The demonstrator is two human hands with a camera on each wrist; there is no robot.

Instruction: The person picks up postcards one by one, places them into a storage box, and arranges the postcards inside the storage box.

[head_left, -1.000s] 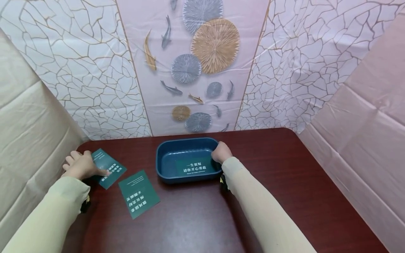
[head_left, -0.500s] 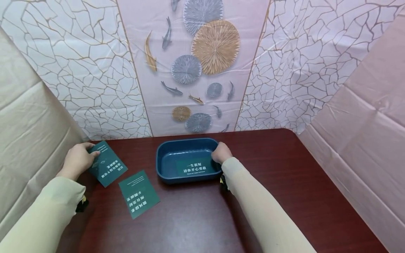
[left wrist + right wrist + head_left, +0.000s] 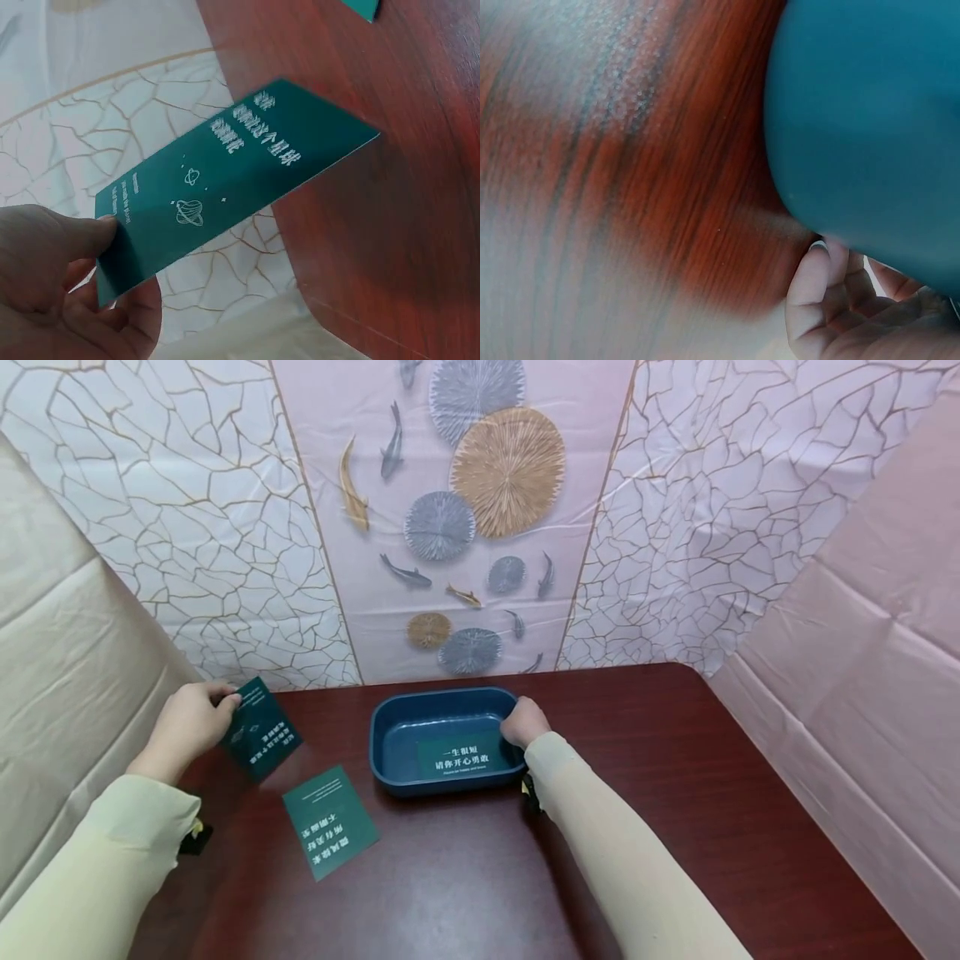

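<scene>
My left hand pinches a dark green card by one end, thumb on its printed face. In the left wrist view the card is tilted and off the table, showing white lettering and small planet drawings. A second green card lies flat to the right of it. At the middle back sits a blue rectangular tray, with another green card lying inside. My right hand grips the tray's right end; in the right wrist view the curled fingers meet the tray wall.
Everything stands on a dark red wooden table. Patterned cloth hangs along the table's back edge. Pale cloth panels slope up at the left and right sides.
My left hand went from spread over the card to pinching its far end, then raised it off the table. My right hand and the tray stayed in place.
</scene>
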